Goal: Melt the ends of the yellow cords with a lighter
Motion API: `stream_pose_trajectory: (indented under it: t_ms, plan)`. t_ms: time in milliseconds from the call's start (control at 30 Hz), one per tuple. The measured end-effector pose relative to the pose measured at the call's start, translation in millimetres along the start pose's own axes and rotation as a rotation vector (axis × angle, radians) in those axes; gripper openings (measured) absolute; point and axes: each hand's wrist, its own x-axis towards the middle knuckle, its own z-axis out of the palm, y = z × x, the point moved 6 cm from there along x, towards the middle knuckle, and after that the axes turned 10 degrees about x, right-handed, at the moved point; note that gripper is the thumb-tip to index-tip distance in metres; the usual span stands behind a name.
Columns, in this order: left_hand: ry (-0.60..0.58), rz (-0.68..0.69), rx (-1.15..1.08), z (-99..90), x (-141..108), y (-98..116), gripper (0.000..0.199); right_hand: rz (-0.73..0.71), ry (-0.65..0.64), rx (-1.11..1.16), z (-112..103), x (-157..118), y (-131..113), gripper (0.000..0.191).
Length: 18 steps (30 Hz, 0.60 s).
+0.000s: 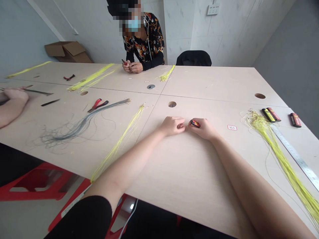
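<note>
My right hand [203,127] is wrapped round a dark lighter with a red label [195,123], which shows at its thumb side. Just left of it, my left hand [173,126] has its fingers pinched together; what they hold, if anything, is too small to make out. The two hands nearly touch above the tabletop [179,166]. To the right lies a bundle of yellow cords [276,146] with knotted ends. Beyond its knotted end are a yellow lighter [268,115], a red lighter [274,114] and another red lighter [295,119].
A steel ruler [296,152] lies by the right bundle. Leftward are thin yellow cords [124,134], grey cords [82,126] and red-handled pliers [97,105]. A co-worker [144,43] leans on the far edge; another person's arm [12,104] enters at left. The table has round holes [172,104].
</note>
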Motion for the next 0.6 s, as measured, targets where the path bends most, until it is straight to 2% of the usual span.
stream_pose_trajectory:
  t_ms: [133, 267, 600]
  plan:
    - [-0.014, -0.025, -0.040, 0.8, -0.4, -1.5, 0.006, -0.024, -0.007, -0.002, 0.2, 0.2, -0.7, 0.018]
    - [-0.026, -0.030, -0.052, 2.6, -0.3, -3.4, 0.018, -0.027, -0.007, -0.010, 0.2, 0.6, -0.1, 0.020]
    - [-0.057, -0.046, -0.057, 2.9, -0.1, -3.5, 0.018, -0.025, 0.003, 0.000, -0.2, 1.2, 1.7, 0.019]
